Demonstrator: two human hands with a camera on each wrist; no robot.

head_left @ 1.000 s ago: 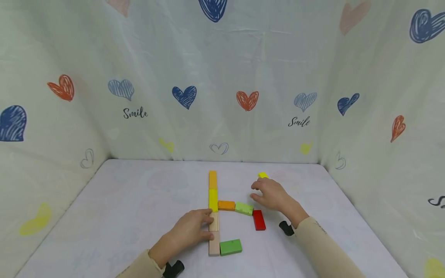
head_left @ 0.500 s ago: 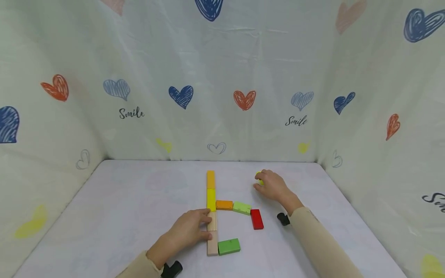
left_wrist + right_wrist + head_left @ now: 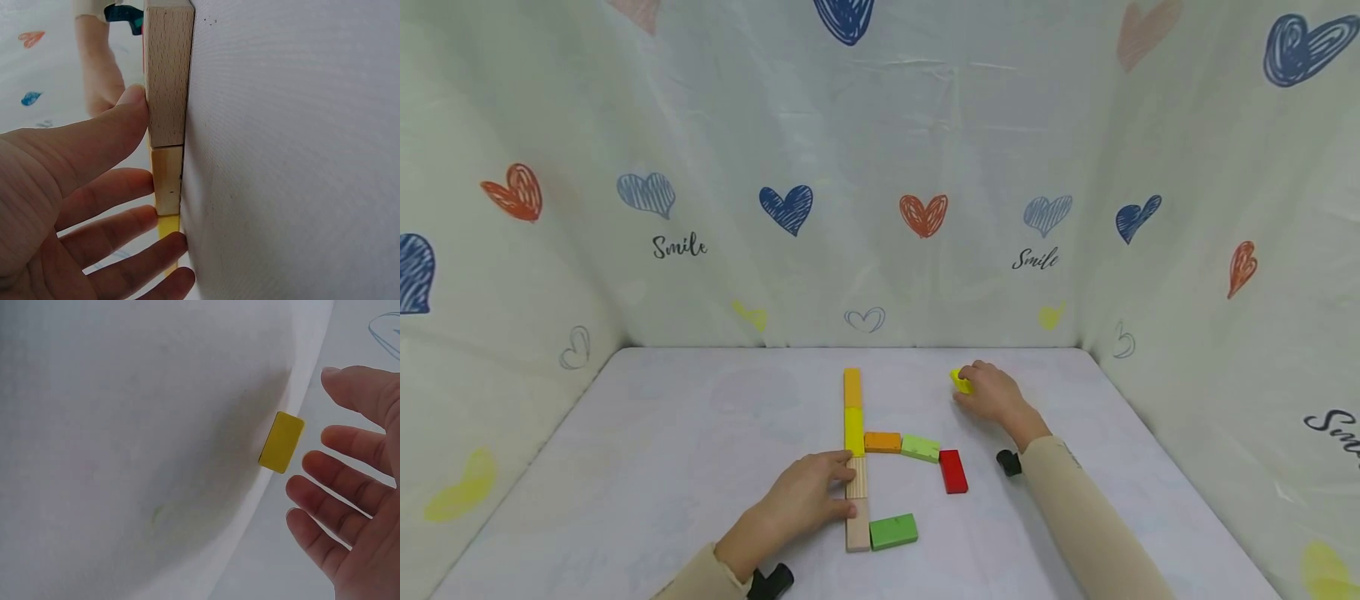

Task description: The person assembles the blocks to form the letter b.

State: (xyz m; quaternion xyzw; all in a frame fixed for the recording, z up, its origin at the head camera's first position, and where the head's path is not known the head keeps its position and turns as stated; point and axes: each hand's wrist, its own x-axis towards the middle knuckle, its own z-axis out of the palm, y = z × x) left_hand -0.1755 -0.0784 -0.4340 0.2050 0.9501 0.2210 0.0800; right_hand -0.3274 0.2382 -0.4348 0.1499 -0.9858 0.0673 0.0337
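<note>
In the head view, my left hand [image 3: 797, 496] lies along a straight row of end-to-end blocks, its fingertips and thumb touching the plain wooden block [image 3: 861, 478] and the beige block [image 3: 857, 535]. The left wrist view shows its thumb [image 3: 128, 115] against the wooden side, fingers spread. Farther up the row are a yellow block [image 3: 853, 429] and an orange-yellow one [image 3: 852, 387]. My right hand [image 3: 996, 393] is at a loose yellow block [image 3: 960, 382] at the back right. In the right wrist view its fingers are parted, fingertips close beside that yellow block [image 3: 281, 442].
An orange block [image 3: 882, 442] and a light green block [image 3: 921, 449] extend rightward from the row, with a red block [image 3: 953, 472] angled at their end. A green block [image 3: 893, 532] sits beside the row's near end. Behind the table [image 3: 700, 467] hangs a heart-patterned curtain [image 3: 865, 125].
My right hand has reached farther back to the loose yellow block, its fingers now right at it. The left hand has stayed on the row. The whole view has shifted slightly.
</note>
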